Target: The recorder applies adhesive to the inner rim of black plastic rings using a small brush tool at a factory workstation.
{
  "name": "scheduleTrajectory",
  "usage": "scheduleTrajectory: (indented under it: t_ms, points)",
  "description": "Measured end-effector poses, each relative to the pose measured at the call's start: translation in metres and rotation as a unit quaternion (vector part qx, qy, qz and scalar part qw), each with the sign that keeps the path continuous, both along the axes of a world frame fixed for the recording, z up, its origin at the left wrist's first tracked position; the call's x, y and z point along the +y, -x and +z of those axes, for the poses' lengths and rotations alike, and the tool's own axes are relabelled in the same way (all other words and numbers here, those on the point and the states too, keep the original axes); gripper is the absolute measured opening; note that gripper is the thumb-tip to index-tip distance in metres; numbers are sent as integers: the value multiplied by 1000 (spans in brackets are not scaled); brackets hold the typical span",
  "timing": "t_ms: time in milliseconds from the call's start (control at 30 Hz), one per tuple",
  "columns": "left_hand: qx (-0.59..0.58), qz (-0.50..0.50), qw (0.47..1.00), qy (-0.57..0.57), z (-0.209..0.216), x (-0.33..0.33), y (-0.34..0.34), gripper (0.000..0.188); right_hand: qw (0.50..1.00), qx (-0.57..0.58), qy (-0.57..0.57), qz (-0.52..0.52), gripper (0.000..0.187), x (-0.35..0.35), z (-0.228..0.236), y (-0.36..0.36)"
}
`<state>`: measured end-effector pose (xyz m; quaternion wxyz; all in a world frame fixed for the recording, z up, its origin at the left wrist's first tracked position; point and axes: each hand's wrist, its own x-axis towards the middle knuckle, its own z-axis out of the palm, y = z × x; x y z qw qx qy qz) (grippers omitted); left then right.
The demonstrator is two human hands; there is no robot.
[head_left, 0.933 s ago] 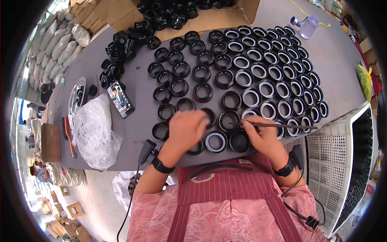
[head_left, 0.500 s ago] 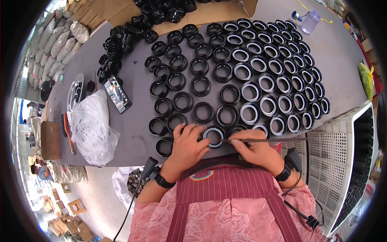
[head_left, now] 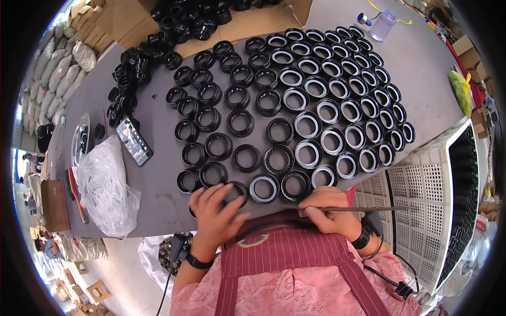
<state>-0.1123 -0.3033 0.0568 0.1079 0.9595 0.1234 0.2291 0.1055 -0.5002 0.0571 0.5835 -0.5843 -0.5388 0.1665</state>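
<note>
Evidently laid in rows for one-by-one handling, black round ring-shaped parts [head_left: 247,158] covered the grey tabletop [head_left: 158,189]. Left hand [head_left: 213,210] lay open, fingers spread over a near-edge ring [head_left: 234,190], steadying it. Right hand [head_left: 329,209] gripped a thin metal rod [head_left: 358,209], held level by the edge. Half a second before, both hands worked one ring farther up.

Our left hand [head_left: 216,216] covers most of a black ring [head_left: 236,190]; at twelve o'clock, the cardboard box [head_left: 247,16] runs off-frame
</note>
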Motion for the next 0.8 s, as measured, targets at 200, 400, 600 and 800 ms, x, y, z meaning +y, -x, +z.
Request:
scheduleTrajectory:
  t_ms: [200, 400, 600, 800]
  points:
    - [-161, 330, 930, -6, -24, 25, 146, 20, 987, -22, -17, -157, 11, -2, 20, -6]
    - [-198, 503, 840, 38, -46, 33, 211, 12, 981, 7, -49, -189, 15, -14, 9, -13]
    - [-245, 506, 827, -20, -31, 40, 221, 12, 998, -31, -35, -45, 16, 0, 4, -10]
    - [-233, 455, 854, -92, 22, 129, 217, 9, 994, -27, -24, -106, 13, 5, 1, 6]
